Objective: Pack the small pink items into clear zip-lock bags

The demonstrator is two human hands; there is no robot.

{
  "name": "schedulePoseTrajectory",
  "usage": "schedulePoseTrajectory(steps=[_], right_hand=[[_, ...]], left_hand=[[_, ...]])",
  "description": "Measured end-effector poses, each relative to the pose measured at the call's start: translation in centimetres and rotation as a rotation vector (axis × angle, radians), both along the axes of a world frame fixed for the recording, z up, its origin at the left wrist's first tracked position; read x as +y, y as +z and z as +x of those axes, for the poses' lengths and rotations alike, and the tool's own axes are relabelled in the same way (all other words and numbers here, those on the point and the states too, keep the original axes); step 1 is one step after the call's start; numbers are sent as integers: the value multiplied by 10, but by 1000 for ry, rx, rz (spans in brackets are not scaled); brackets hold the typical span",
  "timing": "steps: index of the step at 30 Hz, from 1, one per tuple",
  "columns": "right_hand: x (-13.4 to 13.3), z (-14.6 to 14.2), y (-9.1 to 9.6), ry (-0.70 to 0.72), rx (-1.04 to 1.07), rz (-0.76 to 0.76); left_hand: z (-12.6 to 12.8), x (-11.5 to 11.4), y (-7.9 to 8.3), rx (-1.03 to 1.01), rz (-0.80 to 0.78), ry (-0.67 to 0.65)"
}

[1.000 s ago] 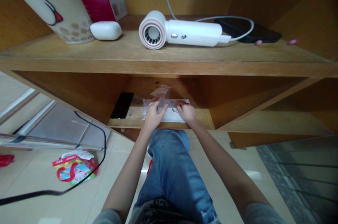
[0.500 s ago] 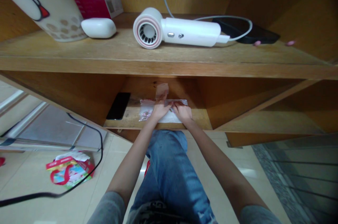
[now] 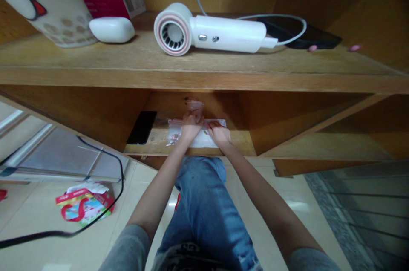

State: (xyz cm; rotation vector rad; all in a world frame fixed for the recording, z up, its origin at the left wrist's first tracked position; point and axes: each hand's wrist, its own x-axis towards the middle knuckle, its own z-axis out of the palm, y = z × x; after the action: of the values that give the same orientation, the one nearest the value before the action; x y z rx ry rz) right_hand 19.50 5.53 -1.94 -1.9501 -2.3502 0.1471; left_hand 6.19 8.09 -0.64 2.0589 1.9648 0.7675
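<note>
On the lower shelf, my left hand is closed with its fingers at a small clear plastic bag that sticks up beyond them. My right hand rests on a white sheet, its fingers bent and pressed together; whatever is under the fingertips is hidden. A tiny brownish piece lies on the sheet between the hands, too small to name. Left of my left hand lies a clear zip bag with small pinkish things inside.
A black phone lies at the shelf's left. Above, the upper shelf holds a white hair dryer, a white earbud case, a large cup and a dark flat object. A black cable hangs at left.
My left hand has drawn its fingers in around the small plastic bag, which now shows lower. The hands have parted slightly, uncovering more of the white sheet. The view has shifted a little.
</note>
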Motion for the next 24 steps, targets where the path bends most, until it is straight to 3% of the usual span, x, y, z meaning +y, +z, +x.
schedulePoseTrajectory(steps=[5,12,20,24], right_hand=[[0,-1,2,19,-11,-18],[0,-2,3,39,-21,-6],[2,0,-7,13,20,10],[2,0,-7,11,23,6]], left_hand=[[2,32,7,83,100,96],[5,70,-9,275,-35,-117],[5,86,-36,342,-114,-130],[6,86,-41,332,-144,-118]])
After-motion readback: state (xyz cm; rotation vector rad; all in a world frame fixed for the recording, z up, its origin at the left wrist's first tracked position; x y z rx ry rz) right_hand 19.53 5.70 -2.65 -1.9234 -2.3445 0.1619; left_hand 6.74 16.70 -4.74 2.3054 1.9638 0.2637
